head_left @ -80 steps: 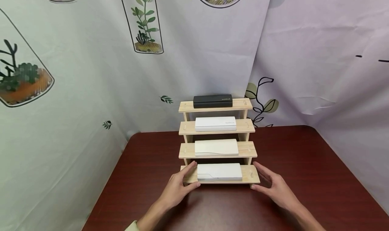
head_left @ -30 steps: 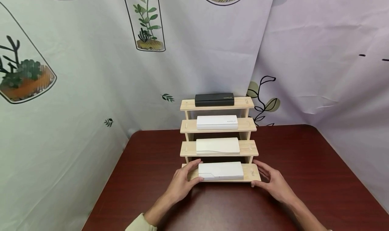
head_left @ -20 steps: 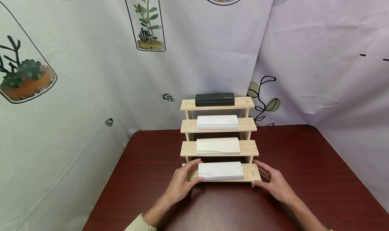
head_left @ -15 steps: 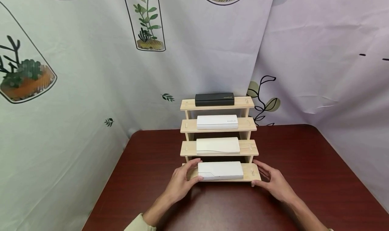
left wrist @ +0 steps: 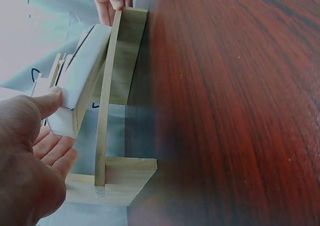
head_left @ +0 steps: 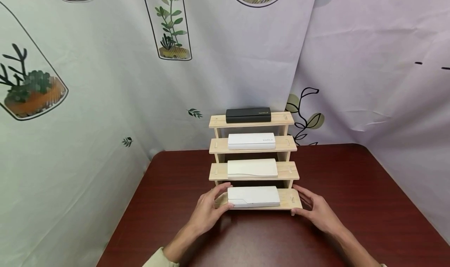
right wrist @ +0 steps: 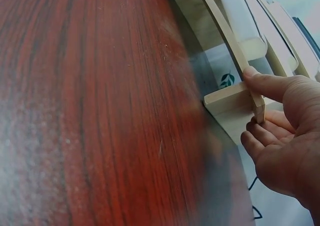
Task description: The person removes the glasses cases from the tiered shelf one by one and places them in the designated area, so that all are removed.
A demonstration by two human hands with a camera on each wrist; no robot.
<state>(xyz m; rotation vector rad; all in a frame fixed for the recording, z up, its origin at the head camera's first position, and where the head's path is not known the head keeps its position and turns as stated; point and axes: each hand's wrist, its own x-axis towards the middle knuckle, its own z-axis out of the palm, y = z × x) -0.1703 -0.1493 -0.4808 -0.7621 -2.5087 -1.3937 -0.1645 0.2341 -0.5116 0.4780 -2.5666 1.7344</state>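
A pale wooden four-step stand [head_left: 291,198] faces me. On its lowest step lies a white glasses case [head_left: 254,196] with an angled flap line. My left hand [head_left: 206,210] pinches the case's left end, thumb in front and fingers behind. In the left wrist view, that end of the white case [left wrist: 80,85] stands a little away from the step. At the other side my right hand [head_left: 318,212] grips the right end of the lowest step, its thumb on the front edge and fingers behind, as the right wrist view shows.
Higher up the stand are a cream case [head_left: 252,168], another white case [head_left: 251,141] and, on top, a black case [head_left: 248,115]. The stand is on a dark red wooden table [head_left: 260,239]. A plant-printed cloth [head_left: 239,56] hangs close behind.
My left hand has come in around the end of the white glasses case, which has shifted slightly left along the step. My right hand keeps hold of the step's right end.
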